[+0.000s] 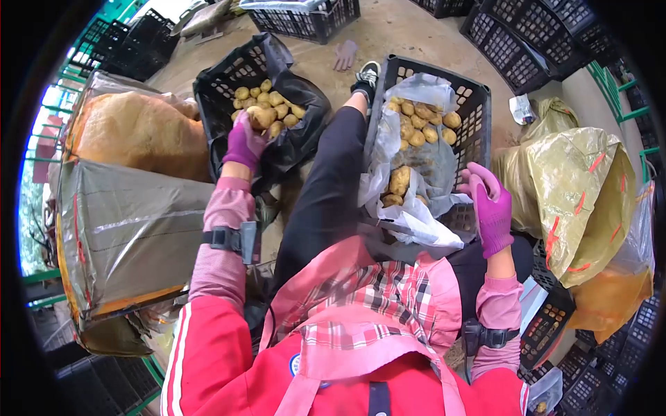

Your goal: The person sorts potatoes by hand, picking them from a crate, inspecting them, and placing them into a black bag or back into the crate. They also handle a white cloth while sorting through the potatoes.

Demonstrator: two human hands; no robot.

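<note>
My left hand (244, 144), in a purple glove, reaches over the left black crate (215, 80) and is closed around a large potato (260, 117). Several smaller potatoes (276, 98) lie beside it on the black liner (305, 93). My right hand (490, 208), gloved in the same purple, is at the near right edge of the right black crate (479, 118). Its fingers are apart and nothing shows in them. Inside that crate, potatoes (416, 132) sit in a heap on a whitish plastic liner (433, 166), with a few larger ones (400, 180) nearer me.
A big orange mesh sack (135, 132) and a greenish woven sack (132, 225) stand on the left. To the right is an opened yellowish sack (565, 187). More black crates (510, 52) are farther off. A loose glove (345, 55) lies on the floor past my shoe (368, 75).
</note>
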